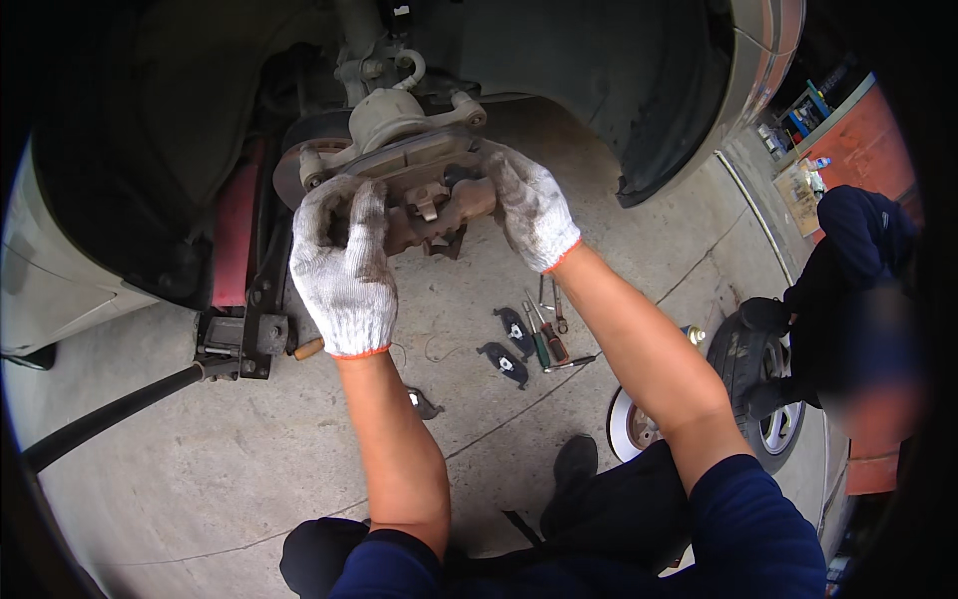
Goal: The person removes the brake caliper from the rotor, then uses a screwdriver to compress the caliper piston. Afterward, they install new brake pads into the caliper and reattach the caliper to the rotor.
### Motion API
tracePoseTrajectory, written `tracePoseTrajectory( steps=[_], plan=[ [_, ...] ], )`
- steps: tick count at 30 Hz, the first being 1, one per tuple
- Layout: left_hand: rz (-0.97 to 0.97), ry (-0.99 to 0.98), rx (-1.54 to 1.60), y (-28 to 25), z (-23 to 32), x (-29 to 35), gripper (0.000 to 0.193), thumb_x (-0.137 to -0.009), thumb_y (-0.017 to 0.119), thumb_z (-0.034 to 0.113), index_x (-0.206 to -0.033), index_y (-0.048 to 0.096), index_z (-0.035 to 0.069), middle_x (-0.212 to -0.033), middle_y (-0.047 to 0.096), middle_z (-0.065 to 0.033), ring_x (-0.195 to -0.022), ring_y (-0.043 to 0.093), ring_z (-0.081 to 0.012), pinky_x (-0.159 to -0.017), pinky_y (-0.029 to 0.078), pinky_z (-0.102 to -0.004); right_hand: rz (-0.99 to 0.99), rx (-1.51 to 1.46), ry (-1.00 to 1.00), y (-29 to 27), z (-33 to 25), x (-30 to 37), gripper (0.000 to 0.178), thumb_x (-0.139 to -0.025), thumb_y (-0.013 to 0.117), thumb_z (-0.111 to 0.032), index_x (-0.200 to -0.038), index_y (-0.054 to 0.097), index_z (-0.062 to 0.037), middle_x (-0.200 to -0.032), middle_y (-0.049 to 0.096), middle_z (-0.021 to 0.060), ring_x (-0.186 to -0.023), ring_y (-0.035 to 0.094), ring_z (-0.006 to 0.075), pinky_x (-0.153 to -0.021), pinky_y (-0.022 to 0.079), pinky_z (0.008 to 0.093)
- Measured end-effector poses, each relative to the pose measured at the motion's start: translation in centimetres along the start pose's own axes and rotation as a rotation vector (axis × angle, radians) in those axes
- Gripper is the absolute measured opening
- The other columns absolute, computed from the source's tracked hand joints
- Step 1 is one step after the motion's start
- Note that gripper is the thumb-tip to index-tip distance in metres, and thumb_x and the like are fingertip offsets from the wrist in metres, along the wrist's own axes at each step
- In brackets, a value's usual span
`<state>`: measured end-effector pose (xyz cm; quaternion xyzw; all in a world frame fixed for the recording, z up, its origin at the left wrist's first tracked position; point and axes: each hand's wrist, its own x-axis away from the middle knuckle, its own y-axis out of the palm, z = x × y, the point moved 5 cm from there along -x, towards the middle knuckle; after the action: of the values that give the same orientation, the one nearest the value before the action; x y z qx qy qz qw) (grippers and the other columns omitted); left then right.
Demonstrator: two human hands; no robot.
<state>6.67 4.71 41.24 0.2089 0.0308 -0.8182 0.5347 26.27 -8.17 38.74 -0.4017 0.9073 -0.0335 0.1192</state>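
Observation:
In front of me, under the raised wheel arch, sits a worn brake caliper (390, 118) with a rusty lower part (467, 203) facing me. My left hand (344, 265), in a soiled white knit glove, curls its fingers and thumb about the caliper's left end. At the right end, my gloved right hand (531, 207) grips it with bent fingers; some fingertips are hidden behind the metal. A rusty brake disc (289, 180) shows behind on the left. A flat dark strip like a brake pad (414, 158) lies along the caliper between my hands.
Loose brake pads (505, 364) and several hand tools (544, 334) lie on the concrete below. A floor jack (239, 334) with a long black handle (115, 419) stands left. A shiny brake disc (624, 424) and wheel (773, 424) lie right, beside another person (858, 250).

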Motion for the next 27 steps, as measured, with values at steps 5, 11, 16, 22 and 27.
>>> tracePoseTrajectory(
  steps=[5, 11, 16, 22, 27],
  plan=[
    [-0.019, -0.009, 0.029, -0.4, -0.9, -0.3, 0.015, -0.100, 0.079, 0.010, -0.111, 0.074, 0.002, -0.107, 0.072, -0.0044, -0.096, 0.065, -0.0121, -0.089, 0.054, -0.0282, 0.118, -0.114, -0.100, 1.3, 1.1, -1.4, 0.066, -0.105, 0.069, -0.057, -0.133, 0.070, 0.0020, -0.119, 0.075, 0.0121, -0.111, 0.065, 0.0200, -0.102, 0.051, 0.0357],
    [-0.074, -0.199, 0.119, -2.4, -1.2, -0.4, 0.016, -0.101, 0.077, 0.009, -0.111, 0.074, -0.002, -0.107, 0.074, -0.0049, -0.098, 0.067, -0.0117, -0.089, 0.055, -0.0271, 0.025, 0.042, -0.002, -1.7, -0.5, -0.4, 0.039, -0.105, 0.075, -0.030, -0.127, 0.072, 0.0017, -0.109, 0.078, 0.0120, -0.096, 0.070, 0.0143, -0.087, 0.058, 0.0308],
    [-0.264, -0.354, 0.211, -4.0, -2.4, -0.9, 0.020, -0.101, 0.073, 0.007, -0.116, 0.076, -0.006, -0.099, 0.077, -0.0092, -0.083, 0.073, -0.0159, -0.079, 0.059, -0.0290, 0.042, 0.103, -0.067, -2.2, -2.1, -0.1, 0.030, -0.102, 0.075, -0.017, -0.124, 0.072, 0.0032, -0.104, 0.079, 0.0120, -0.091, 0.073, 0.0131, -0.081, 0.060, 0.0299],
    [-0.196, -0.119, 0.103, -3.4, -0.1, -1.0, 0.021, -0.101, 0.073, 0.006, -0.118, 0.077, -0.006, -0.102, 0.078, -0.0084, -0.087, 0.068, -0.0116, -0.080, 0.055, -0.0279, 0.100, 0.205, -0.142, -1.0, -4.6, 0.3, 0.028, -0.102, 0.074, -0.014, -0.122, 0.072, 0.0062, -0.103, 0.079, 0.0136, -0.091, 0.074, 0.0163, -0.081, 0.061, 0.0317],
    [-0.107, 0.157, 0.060, -2.1, 5.5, -0.8, 0.022, -0.100, 0.074, 0.006, -0.118, 0.077, -0.005, -0.105, 0.078, -0.0082, -0.087, 0.068, -0.0105, -0.079, 0.054, -0.0250, 0.138, -0.112, -0.205, -1.6, -8.1, 0.3, 0.030, -0.101, 0.074, -0.013, -0.122, 0.070, 0.0090, -0.095, 0.077, 0.0128, -0.079, 0.071, 0.0162, -0.075, 0.058, 0.0308]
  ],
)
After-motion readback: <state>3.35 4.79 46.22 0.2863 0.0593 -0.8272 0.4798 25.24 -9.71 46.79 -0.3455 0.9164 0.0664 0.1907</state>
